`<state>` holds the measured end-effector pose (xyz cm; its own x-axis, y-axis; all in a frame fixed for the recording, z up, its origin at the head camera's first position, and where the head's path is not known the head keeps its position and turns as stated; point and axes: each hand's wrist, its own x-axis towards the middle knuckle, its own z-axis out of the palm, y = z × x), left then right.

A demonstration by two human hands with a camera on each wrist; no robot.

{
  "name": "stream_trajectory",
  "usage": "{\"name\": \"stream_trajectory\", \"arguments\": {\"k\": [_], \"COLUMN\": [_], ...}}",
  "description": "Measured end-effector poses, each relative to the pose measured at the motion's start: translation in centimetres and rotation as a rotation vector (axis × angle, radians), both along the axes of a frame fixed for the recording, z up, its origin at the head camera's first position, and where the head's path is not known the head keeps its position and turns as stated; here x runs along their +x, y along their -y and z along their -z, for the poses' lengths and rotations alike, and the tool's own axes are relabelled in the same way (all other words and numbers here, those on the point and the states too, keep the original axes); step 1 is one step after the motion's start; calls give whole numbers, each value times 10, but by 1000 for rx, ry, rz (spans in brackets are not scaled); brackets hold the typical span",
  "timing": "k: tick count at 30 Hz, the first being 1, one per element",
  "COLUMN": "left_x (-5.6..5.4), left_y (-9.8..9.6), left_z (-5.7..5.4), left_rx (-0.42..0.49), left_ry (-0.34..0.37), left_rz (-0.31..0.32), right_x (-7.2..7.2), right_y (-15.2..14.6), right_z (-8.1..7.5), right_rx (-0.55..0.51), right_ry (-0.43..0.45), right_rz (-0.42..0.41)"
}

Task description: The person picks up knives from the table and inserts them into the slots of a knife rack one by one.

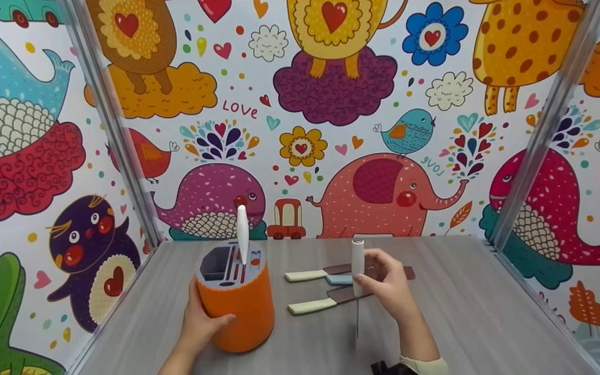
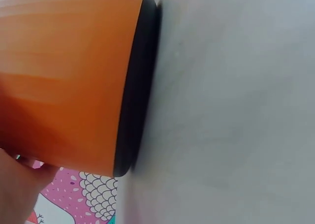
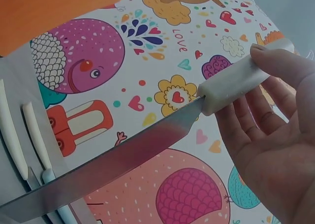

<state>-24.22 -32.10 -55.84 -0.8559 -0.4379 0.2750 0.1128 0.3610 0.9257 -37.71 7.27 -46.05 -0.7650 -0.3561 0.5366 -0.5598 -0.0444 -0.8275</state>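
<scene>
An orange knife block (image 1: 240, 312) with a grey slotted top stands upright on the table, and my left hand (image 1: 201, 323) grips its side, thumb across the front. Its black base (image 2: 135, 86) meets the tabletop in the left wrist view. One white handle (image 1: 242, 234) sticks up out of the slots. To the right of the block, my right hand (image 1: 391, 284) holds a knife (image 1: 357, 260) by its white handle between thumb and fingers. This knife's blade (image 3: 123, 155) points down toward the table, apart from the block.
Two cream-handled knives (image 1: 305, 275) (image 1: 311, 306) and one with a light blue handle (image 1: 339, 280) lie behind the held knife, blades to the right. Patterned walls with metal corner posts (image 1: 532, 130) enclose the grey wood-look table (image 1: 487, 312).
</scene>
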Motion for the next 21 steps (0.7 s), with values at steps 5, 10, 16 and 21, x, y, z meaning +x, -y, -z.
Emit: {"name": "stream_trajectory", "arguments": {"k": [5, 10, 16, 21], "left_x": [3, 7, 16, 24], "left_y": [0, 1, -8, -23], "left_z": [-2, -3, -24, -54], "left_rx": [-6, -60, -125, -340], "left_ry": [-24, -204, -476, -697], "left_rz": [9, -44, -188, -268], "right_x": [5, 8, 11, 12], "right_y": [6, 12, 20, 27], "right_z": [-3, -1, 2, 0], "right_rx": [6, 29, 64, 46], "right_ry": [-18, -38, -26, -13], "right_rz": [-10, -19, -6, -2]}}
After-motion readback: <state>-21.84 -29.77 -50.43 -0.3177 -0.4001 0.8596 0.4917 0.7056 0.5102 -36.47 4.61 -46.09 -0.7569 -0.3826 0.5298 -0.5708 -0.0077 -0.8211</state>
